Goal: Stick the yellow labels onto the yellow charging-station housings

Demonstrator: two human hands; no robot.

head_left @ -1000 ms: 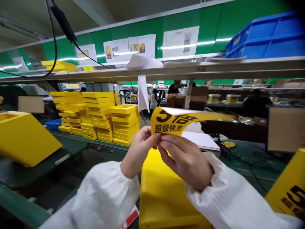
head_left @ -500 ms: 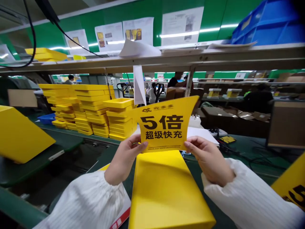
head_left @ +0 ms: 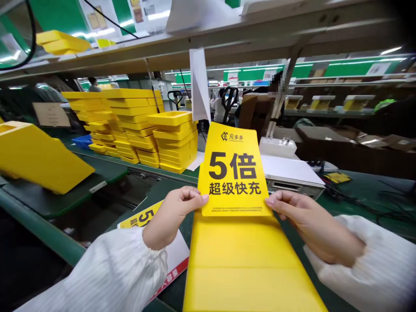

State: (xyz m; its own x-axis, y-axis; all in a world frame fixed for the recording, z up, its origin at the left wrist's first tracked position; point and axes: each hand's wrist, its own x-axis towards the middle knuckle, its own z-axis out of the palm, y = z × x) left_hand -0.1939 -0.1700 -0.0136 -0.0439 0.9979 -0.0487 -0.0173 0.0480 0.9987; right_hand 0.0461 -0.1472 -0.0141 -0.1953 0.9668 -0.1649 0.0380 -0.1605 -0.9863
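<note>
A yellow printed sticker sheet (head_left: 234,171) with a large black "5" and Chinese characters is stretched between my two hands. My left hand (head_left: 172,212) pinches its lower left edge between thumb and fingers. At the lower right edge, my right hand (head_left: 307,221) pinches it the same way. The sheet overlaps the far end of a smooth yellow box-shaped casing (head_left: 247,268) in front of me; whether its whole back touches the casing is hidden. Beside my left forearm lie more printed yellow sheets (head_left: 143,216), partly under a sleeve.
Several stacks of yellow trays (head_left: 175,147) stand at the back left. Another yellow casing (head_left: 42,156) rests on the left belt. A white-topped box (head_left: 289,169), cables (head_left: 338,184) and a small yellow item are at the right. A shelf (head_left: 247,32) crosses overhead; people are beyond.
The sheet came down toward the casing and now looks flatter and more upright in view, no longer curled. Both hands still pinch it. The camera view has tilted downward.
</note>
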